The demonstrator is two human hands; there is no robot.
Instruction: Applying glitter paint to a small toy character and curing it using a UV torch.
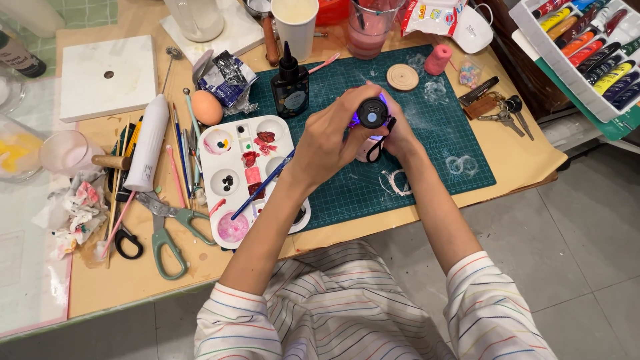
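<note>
Holding a small black torch upright over the green cutting mat, the left hand is wrapped closed around its barrel, so that its violet glow is thrown down at whatever the right hand cups beneath. That right hand is curled shut on a small pale object, mostly hidden, presumably so the light can reach it closely. A blue-handled brush is also pinched under the left hand, its tip resting across the white paint palette, kept within reach. To the left on the bench, green-handled scissors and a white tube are laid aside. Farther off, a black dropper bottle is stood on the mat's edge, with a wooden disc and a pink spool beyond.
</note>
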